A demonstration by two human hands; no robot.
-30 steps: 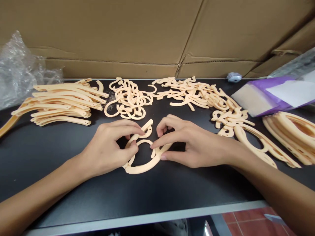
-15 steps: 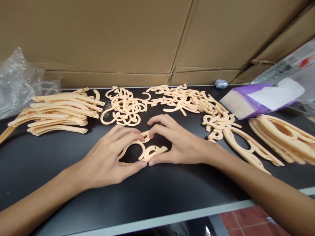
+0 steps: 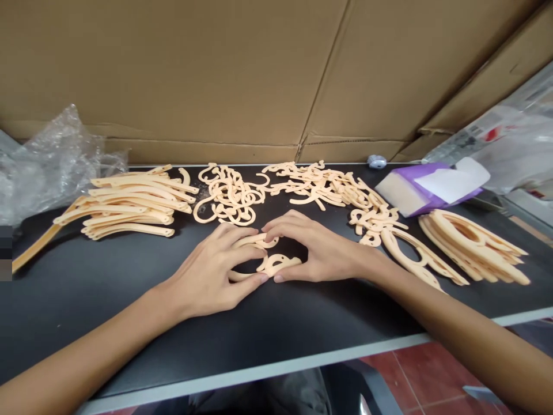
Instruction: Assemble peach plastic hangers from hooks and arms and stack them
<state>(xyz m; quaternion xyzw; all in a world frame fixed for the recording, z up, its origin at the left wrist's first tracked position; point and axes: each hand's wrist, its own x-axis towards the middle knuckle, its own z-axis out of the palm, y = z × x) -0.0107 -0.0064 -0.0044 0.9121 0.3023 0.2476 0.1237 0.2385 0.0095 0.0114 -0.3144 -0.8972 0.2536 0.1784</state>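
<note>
Between my hands, on the black tabletop [image 3: 207,351], sits a partly assembled cream plastic folding hanger [image 3: 280,266] with a curved hook section and holed end pieces. My left hand [image 3: 218,270] wraps around its left side, fingers bent over the far edge and thumb along the near edge. On the right, my right hand [image 3: 326,251] pinches it, with fingertips on the far part and thumb at the near rim. The two thumb tips almost meet. Much of the hook section is hidden under my left fingers.
Long curved hanger arms [image 3: 129,202] are heaped left, beside clear plastic wrap [image 3: 64,155]. Behind my hands lie loose hooks [image 3: 231,193] and small curved pieces [image 3: 319,181]. Rightward are stacked hanger bodies [image 3: 470,248] and a purple tissue pack [image 3: 419,187]. Cardboard [image 3: 194,75] stands behind.
My left fingers now cover the round hook that showed between my hands, and the far strip has come closer under my fingertips. The camera view has shifted slightly.
</note>
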